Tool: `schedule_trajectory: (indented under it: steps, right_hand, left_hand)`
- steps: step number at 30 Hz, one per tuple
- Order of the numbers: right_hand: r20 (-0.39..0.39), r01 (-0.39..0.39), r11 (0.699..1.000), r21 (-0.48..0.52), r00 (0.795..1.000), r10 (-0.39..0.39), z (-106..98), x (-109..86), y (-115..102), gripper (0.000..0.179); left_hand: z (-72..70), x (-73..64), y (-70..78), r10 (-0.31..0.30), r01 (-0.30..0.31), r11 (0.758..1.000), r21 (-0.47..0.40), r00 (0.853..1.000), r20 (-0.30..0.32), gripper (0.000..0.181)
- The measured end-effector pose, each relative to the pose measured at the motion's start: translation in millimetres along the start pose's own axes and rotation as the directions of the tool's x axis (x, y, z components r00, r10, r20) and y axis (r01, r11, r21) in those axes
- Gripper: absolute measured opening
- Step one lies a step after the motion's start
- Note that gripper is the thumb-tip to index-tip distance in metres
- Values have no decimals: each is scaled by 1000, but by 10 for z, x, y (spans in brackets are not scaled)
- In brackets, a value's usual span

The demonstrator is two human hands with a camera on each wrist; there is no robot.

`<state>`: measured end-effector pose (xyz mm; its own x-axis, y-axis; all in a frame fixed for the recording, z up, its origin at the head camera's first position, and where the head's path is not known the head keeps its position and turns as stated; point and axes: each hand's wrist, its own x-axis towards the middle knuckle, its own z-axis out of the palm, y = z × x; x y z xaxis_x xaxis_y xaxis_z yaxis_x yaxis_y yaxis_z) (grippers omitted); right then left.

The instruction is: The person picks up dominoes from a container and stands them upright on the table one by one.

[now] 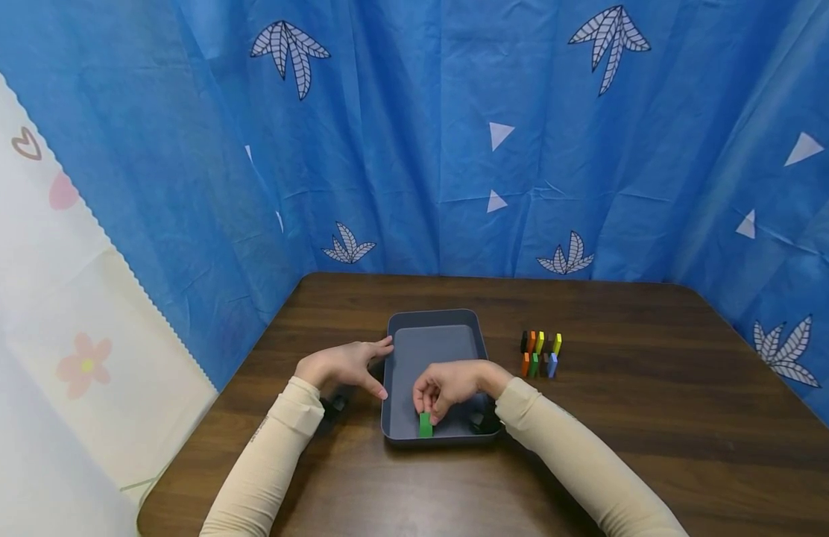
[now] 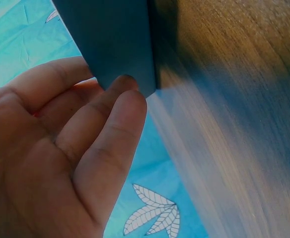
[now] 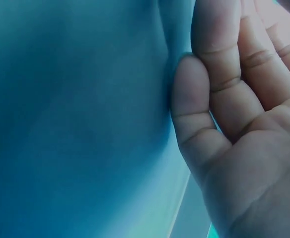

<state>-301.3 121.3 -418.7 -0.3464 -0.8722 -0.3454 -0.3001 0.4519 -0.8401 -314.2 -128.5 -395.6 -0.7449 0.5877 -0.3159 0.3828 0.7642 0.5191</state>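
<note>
A grey rectangular tray (image 1: 441, 344) lies on the table in front of me. Inside it, near the front wall, my right hand (image 1: 456, 382) pinches a small flat green domino block (image 1: 425, 426) between thumb and fingers. The block stands near the tray's floor. My left hand (image 1: 346, 364) is spread beside the tray's left wall, fingers fairly straight. In the left wrist view its fingertips meet the tray's outer wall (image 2: 117, 44). The right wrist view shows the right hand (image 3: 244, 119) close to the tray surface (image 3: 70, 99); the green block is hidden there.
Right of the tray, several small upright blocks (image 1: 540, 342) in black, orange, yellow, green and blue stand in two rows on the brown wooden table (image 1: 656, 388). A blue curtain (image 1: 414, 149) hangs behind the table, with a white one (image 1: 59, 298) at the left.
</note>
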Motion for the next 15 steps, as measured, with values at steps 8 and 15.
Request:
schedule_trajectory:
  steps: [8,15]
  right_hand:
    - [-66,15,1000,15,998,-14,-13,-65,-31,11]
    - [-134,45,999,-22,990,-48,-27,-103,-19,3]
  left_hand:
    - [-17,1,-4,18,-18,1000,3,1000,-8,100]
    - [-12,-4,2,9,-9,1000,1,1000,-2,99]
